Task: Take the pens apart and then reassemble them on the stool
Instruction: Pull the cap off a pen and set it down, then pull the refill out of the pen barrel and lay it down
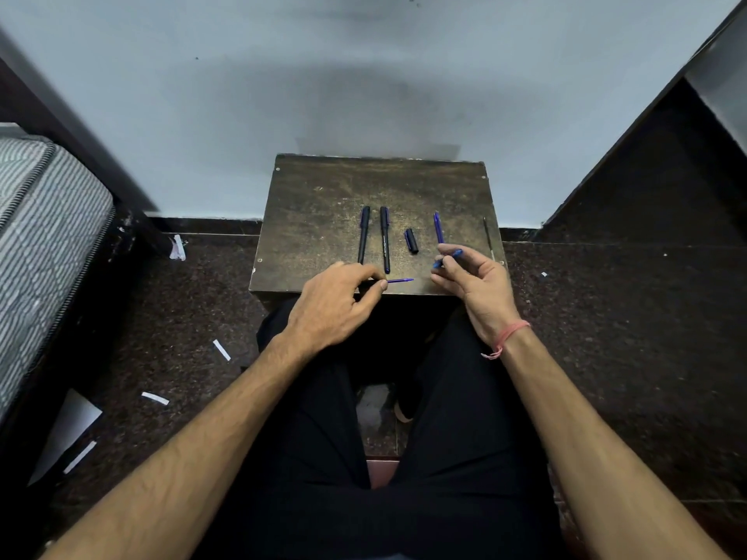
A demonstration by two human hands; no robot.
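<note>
Head view looks down on a dark stool (323, 204) at the centre of the frame, against a pale wall. Two capped pens (364, 235) and (385, 239) lie side by side at its middle, a loose cap (411, 240) just right of them, a blue barrel (438, 228) further right, and a thin refill-like rod (488, 236) near the right edge.

At the stool's near edge, the left hand (335, 305) has its fingers pinched on a thin blue refill (400, 280), whose tip points right. The right hand (477, 284) grips a short blue piece (448, 258) between thumb and forefinger, the other fingers loosely spread.

Both parts are held apart, so this looks like mid-disassembly or the start of refitting. The refill is slender and sits over the stool's front edge; a loose pinch could drop it onto the speckled floor, where it would be hard to spot. The round loose parts could also roll off if nudged.
</note>
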